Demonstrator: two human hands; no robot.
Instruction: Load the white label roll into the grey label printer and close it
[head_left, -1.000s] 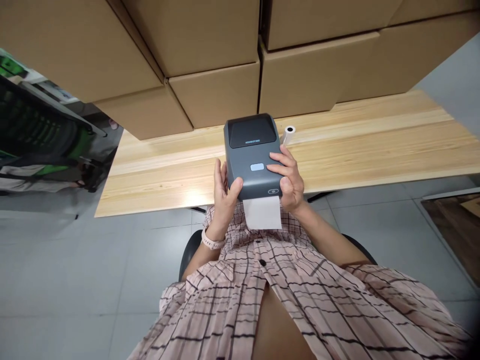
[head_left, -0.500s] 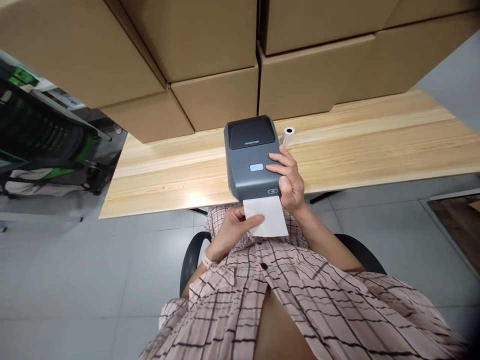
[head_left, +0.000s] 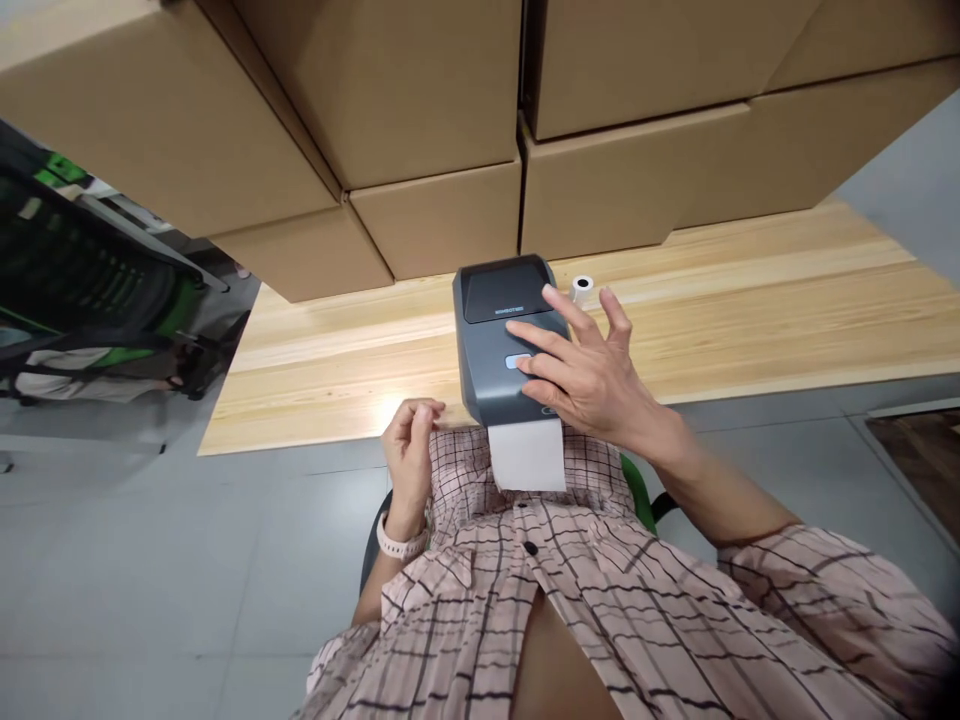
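Note:
A dark grey label printer (head_left: 487,350) stands at the front edge of the wooden table. White label paper (head_left: 529,457) hangs from its front, past the table edge. Over the printer's top is my right hand (head_left: 589,378), fingers spread, with one fingertip at the pale blue button; contact is hard to tell. My left hand (head_left: 410,447) is beside the table's front edge, left of the printer, its fingers curled together with nothing visible in them. A small white roll (head_left: 581,290) stands behind my right hand's fingers, right of the printer.
Large cardboard boxes (head_left: 442,220) are stacked along the back of the wooden table (head_left: 322,370). To the left there is a dark office chair (head_left: 82,260), with part of a person beyond it. A brown board or mat (head_left: 919,460) lies on the floor at the right.
My left hand has let go of the paper and moved left. My right hand has moved from the printer's right side to over its top, fingers spreading.

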